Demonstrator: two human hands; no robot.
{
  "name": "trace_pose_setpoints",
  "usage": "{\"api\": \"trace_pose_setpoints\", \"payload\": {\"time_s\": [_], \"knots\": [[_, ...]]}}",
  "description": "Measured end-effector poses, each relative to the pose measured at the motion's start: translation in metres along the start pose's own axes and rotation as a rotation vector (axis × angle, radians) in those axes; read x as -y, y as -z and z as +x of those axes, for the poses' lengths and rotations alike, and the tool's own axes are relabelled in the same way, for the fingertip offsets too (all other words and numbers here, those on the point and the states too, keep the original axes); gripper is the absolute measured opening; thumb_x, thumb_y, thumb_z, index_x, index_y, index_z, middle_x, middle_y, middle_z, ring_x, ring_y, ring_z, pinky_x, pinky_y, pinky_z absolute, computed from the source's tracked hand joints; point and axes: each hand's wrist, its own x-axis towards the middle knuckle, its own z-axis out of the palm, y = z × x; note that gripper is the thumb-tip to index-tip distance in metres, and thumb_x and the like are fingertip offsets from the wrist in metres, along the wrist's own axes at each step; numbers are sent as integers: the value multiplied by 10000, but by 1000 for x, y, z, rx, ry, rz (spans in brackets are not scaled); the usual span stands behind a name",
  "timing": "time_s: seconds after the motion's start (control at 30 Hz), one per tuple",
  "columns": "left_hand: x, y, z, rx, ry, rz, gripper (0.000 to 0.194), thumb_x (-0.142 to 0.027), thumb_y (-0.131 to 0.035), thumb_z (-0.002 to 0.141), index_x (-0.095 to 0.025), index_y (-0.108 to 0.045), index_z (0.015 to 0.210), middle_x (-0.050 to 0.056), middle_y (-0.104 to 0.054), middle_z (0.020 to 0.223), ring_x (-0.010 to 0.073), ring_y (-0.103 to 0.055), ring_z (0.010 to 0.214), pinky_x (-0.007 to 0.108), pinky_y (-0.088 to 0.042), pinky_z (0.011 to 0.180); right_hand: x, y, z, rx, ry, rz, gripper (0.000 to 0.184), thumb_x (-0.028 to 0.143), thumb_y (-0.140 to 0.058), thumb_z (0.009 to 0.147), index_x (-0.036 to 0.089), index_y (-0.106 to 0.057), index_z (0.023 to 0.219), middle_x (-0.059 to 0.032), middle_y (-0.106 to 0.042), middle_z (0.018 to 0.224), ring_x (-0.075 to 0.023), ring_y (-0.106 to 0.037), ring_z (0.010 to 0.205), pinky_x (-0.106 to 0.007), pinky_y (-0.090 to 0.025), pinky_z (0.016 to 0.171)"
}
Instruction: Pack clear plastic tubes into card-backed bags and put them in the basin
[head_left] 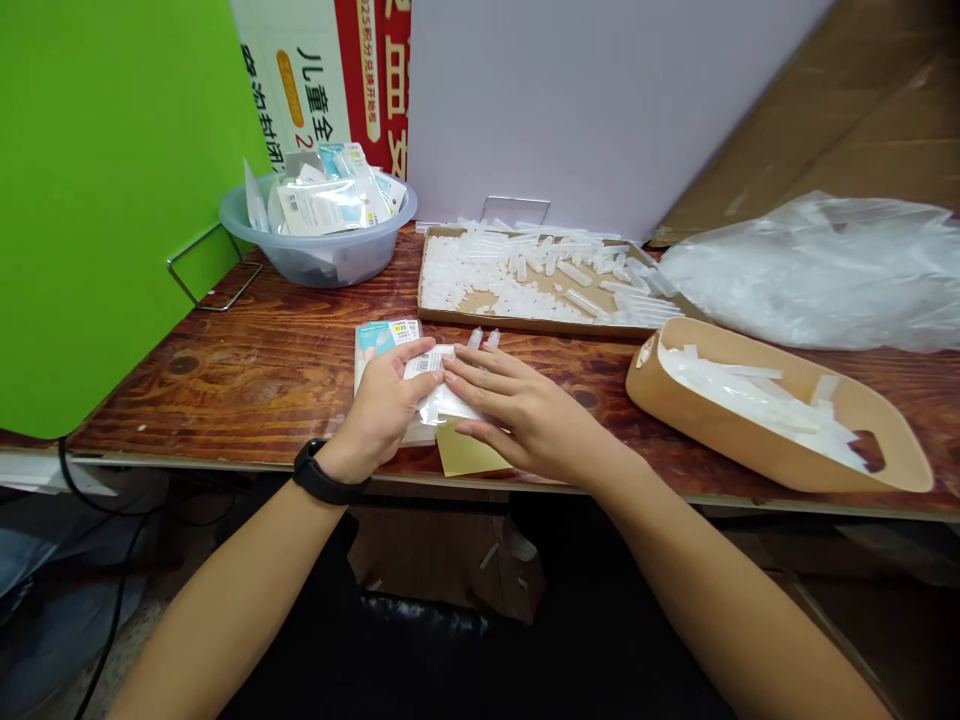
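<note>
My left hand [379, 408], with a black band on its wrist, pinches a small clear packet with a white barcode label [426, 363] between thumb and fingers. Stretched out over the packet's right side lies my right hand [525, 400], its fingers close together and partly covering it. Beneath my left hand is a blue-and-white printed package [379, 338] on the table. A yellow paper slip [466, 452] sticks out below the packet at the table's front edge. Just beyond my right fingertips are two small clear tubes [484, 338], partly hidden.
At the back left a translucent bowl [337, 262] holds several printed packages. A shallow cardboard tray [525, 318] contains small clear plastic tubes and pieces. On the right stand a tan bin [750, 440] with white strips and a clear plastic bag [817, 270]. A green panel [112, 200] borders the left.
</note>
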Motion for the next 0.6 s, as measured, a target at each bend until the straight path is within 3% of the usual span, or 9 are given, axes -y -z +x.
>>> {"api": "trace_pose_setpoints", "payload": {"time_s": [0.27,0.4,0.5,0.6], "knots": [[4,1,3,-65,-80,21,446,-121,-674,659,-113,-596,1098,118,-667,1062,222,-641,955,399,-523,869,1,-14,7,-194,55,-16,249,178,-534,904,236,-682,1095,-66,-664,1191,-243,-588,1172,-507,-422,1068],[6,13,14,-150,-269,180,394,-155,-673,689,-131,-618,1079,115,-658,1094,245,-611,1043,422,-511,910,11,-15,7,-274,98,117,218,156,-555,870,256,-700,1000,-46,-709,1091,-233,-645,1075,-484,-480,1001],[2,27,28,-333,-379,244,376,-175,-661,720,-133,-614,1091,115,-647,1111,240,-601,1068,404,-508,925,30,-16,6,-200,115,310,200,133,-516,867,230,-674,943,-60,-724,1000,-211,-677,960,-396,-553,846],[-2,36,34,-387,-405,238,402,-202,-640,755,-134,-582,1147,118,-637,1127,232,-599,1078,394,-507,932,46,-23,7,-105,-50,458,176,150,-466,885,197,-636,886,-67,-705,861,-181,-665,774,-317,-541,687]]}}
